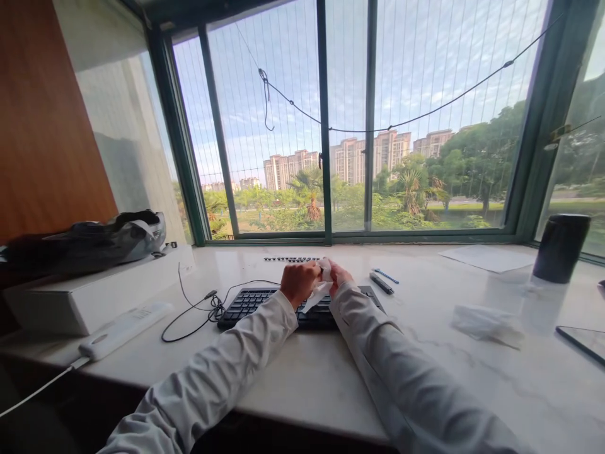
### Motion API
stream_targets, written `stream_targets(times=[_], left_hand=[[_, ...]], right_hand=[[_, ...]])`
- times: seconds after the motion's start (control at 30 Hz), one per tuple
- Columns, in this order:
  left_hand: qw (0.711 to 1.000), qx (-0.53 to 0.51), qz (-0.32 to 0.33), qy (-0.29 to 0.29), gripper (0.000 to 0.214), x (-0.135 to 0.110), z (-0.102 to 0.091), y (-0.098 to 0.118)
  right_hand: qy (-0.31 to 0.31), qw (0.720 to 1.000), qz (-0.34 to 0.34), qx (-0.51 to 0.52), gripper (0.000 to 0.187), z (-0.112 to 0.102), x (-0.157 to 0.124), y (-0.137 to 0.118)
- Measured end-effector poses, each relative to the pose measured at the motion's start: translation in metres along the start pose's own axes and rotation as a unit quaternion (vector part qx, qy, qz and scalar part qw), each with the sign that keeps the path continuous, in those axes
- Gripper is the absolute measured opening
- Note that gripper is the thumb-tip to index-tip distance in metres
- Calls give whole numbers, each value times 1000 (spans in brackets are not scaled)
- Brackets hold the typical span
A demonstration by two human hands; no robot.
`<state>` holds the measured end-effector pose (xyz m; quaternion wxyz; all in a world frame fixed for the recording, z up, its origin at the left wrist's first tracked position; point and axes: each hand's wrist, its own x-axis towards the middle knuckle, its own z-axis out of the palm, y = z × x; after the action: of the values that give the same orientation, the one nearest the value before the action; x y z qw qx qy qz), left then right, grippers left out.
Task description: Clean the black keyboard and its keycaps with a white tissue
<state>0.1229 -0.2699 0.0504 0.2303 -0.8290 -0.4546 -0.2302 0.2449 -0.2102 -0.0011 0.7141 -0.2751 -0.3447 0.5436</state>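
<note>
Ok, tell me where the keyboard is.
In the middle of the head view, the keyboard lies on the table, partly hidden by the left hand and right hand, with the tangled cable at its left.

Tissue (316, 297): plain white. Keyboard (250, 302) black all over, loose keys (292, 259) black, cord (184, 334) black. Sleeves (236, 362) pale grey, solid, no print. Tabletop (293, 372) white, faint grey veining, marble look. Pen-like stick (380, 283) very dark, near black; thin stick (386, 276) blue. Crumpled sheet (486, 325) whitish, paper (491, 256) white. Cup (562, 247) black. Long flat block (125, 329) white, cable (40, 388) white. Box (99, 296) white, bag (89, 236) black with greyish shiny patches. Side panel (47, 126) reddish brown. Window frame (324, 94) dark green. Outside: sky (283, 63) blue, streaked white; buildings (350, 161) beige; trees (486, 151) green.
</note>
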Motion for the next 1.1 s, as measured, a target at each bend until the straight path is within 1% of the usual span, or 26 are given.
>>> stream_targets(times=[0.03, 0.1, 0.17, 0.27, 0.33, 0.43, 0.57, 0.63, 0.7, 0.8, 0.87, 1.0, 1.1], left_hand=[[1000, 3, -1, 2, 29, 0, 1, -1], [1000, 8, -5, 3, 29, 0, 3, -2], [1000, 8, -14, 7, 29, -1, 5, -5], [999, 0, -34, 21, 26, -3, 7, -10], [999, -10, -42, 27, 25, -4, 7, -12], [998, -31, -46, 29, 24, -6, 8, -15], [996, -61, -47, 44, 25, -9, 8, -15], [994, -73, -46, 60, 26, -10, 8, -16], [993, -81, -40, 70, 29, -11, 7, -16], [994, -84, -29, 66, 36, -12, 5, -17], [995, -81, -21, 57, 39, -12, 4, -18], [997, -73, -10, 34, 43, -11, 1, -17], [997, -69, -9, 29, 40, -10, 0, -18]], right_hand=[[27, 1000, 11, 9, 18, 1, 0, 0], [47, 999, 23, 7, 24, 2, -1, -1], [30, 999, 19, -1, 30, 3, -6, -4], [-5, 1000, 18, -4, 36, 4, -13, -8], [-18, 999, 24, -17, 39, 3, -14, -9], [-25, 999, 23, -39, 40, -2, -12, -5], [-40, 999, 7, -34, 38, -4, -11, -3], [-31, 999, 7, -38, 39, -1, -14, -6], [-7, 998, 9, -56, 39, 3, -19, -12], [35, 995, 5, -90, 40, 8, -22, -18], [56, 992, 1, -110, 39, 8, -22, -18], [70, 988, -10, -137, 31, 4, -17, -13], [71, 989, -7, -132, 27, 3, -13, -9]])
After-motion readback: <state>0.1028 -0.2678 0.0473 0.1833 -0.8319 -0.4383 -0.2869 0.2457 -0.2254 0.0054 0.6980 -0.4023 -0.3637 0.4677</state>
